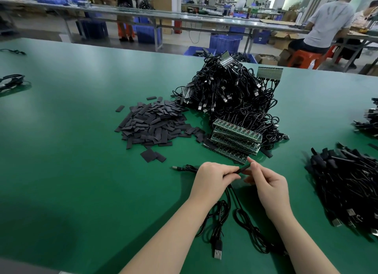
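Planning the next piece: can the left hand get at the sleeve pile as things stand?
Probably yes: only bare table lies between the left hand and the sleeve pile. But it grips the cable end, so it would have to let go first.

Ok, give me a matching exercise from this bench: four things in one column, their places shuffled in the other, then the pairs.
1. black sleeve
2. flat sleeve pile
3. circuit board stack
4. USB plug

A. nearest the camera, on the green table
B. left of the cable heap
C. held by left hand and right hand
D. at the cable heap's front

Pairs: 1-C, 2-B, 3-D, 4-A
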The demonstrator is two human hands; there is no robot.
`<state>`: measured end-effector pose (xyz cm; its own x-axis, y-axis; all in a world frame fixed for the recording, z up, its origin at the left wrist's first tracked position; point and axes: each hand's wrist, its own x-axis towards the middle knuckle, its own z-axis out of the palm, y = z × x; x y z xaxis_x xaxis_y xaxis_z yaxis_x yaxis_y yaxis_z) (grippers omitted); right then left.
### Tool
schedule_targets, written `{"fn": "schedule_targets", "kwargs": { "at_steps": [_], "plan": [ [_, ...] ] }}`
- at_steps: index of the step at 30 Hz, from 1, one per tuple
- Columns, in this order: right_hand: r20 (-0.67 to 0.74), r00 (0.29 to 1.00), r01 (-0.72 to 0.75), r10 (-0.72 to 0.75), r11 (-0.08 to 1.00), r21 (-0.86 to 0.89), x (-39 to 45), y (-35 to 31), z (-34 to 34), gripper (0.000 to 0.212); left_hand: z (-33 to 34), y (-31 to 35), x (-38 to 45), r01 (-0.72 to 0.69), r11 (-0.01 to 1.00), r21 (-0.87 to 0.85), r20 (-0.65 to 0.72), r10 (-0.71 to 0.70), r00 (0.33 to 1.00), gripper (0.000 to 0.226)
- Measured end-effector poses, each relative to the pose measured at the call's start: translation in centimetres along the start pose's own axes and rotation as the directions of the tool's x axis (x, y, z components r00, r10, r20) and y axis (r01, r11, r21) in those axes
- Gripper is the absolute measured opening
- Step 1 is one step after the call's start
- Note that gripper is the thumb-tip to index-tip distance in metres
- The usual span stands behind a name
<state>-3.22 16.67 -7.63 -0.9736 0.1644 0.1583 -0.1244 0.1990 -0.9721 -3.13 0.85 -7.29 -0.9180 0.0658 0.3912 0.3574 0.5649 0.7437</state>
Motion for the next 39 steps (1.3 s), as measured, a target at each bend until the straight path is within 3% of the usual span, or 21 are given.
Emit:
{"fn": "schedule_targets", "kwargs": {
  "at_steps": [6, 15, 21, 28, 32, 39],
  "plan": [
    [0.058, 0.998, -0.009, 0.011, 1.000, -0.025, 0.00, 0.03, -0.16, 0.016, 0.07, -0.09, 0.00, -0.018, 1.000, 0.013, -0.005, 0.018, 1.000, 0.025],
    [0.109, 0.994, 0.012, -0.006, 0.998, -0.058, 0.09, -0.33, -0.12, 0.035, 0.31, 0.06, 0.21, -0.059, 0.998, 0.023, -0.023, 0.060, 0.998, 0.020],
    [0.109, 0.994, 0.025, -0.017, 0.998, -0.064, 0.10, 0.01, 0.04, 0.018, 0.45, -0.09, 0.09, -0.055, 0.997, 0.054, 0.021, 0.054, 0.998, 0.020],
    [0.098, 0.995, 0.022, -0.019, 0.999, -0.032, 0.07, -0.12, 0.05, 0.025, 0.55, 0.16, 0.08, -0.053, 0.998, 0.029, -0.014, 0.054, 0.998, 0.021],
    [0.064, 0.998, 0.022, -0.020, 0.999, -0.031, 0.00, 0.00, 0.10, 0.019, 0.64, 0.07, 0.07, -0.048, 0.998, 0.051, -0.027, 0.049, 0.998, 0.022],
    [0.079, 0.995, 0.078, -0.068, 0.989, -0.123, -0.11, 0.35, 0.26, 0.039, 0.58, 0.05, 0.10, 0.013, 1.000, 0.001, -0.051, -0.013, 0.999, 0.020]
  ]
}}
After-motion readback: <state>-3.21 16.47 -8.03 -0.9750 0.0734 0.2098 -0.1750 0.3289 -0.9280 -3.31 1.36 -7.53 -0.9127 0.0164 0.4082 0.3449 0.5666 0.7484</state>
